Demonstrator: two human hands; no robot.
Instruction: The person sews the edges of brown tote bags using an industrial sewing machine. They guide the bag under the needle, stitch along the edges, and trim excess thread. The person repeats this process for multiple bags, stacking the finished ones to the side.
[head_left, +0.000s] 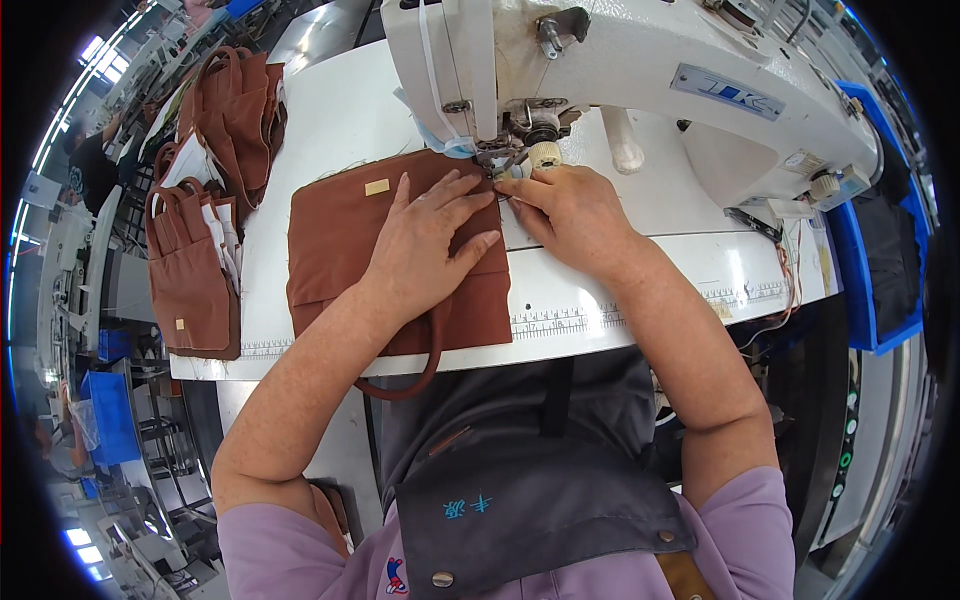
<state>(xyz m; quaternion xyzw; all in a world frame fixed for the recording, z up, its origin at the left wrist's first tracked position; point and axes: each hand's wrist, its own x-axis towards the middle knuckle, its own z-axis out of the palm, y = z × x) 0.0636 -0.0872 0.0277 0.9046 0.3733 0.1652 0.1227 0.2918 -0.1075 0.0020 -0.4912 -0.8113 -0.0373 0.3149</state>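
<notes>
A brown bag [335, 235] with a small gold label and a looped handle lies flat on the white sewing machine table. Its upper right corner reaches the presser foot and needle area of the sewing machine [487, 150]. My left hand [425, 240] rests on the bag, fingers spread and palm down, holding nothing. Just right of the bag's edge, my right hand [575, 215] has its fingers drawn together, with the tips beside the presser foot. Whatever lies between those fingertips is hidden.
Several brown bags with handles [190, 270] are piled on the table's left side. A printed ruler strip [560, 325] runs along the front edge. The machine's white arm [640, 60] spans the back right. Beyond the table's right end stands a blue bin [860, 290] holding dark material.
</notes>
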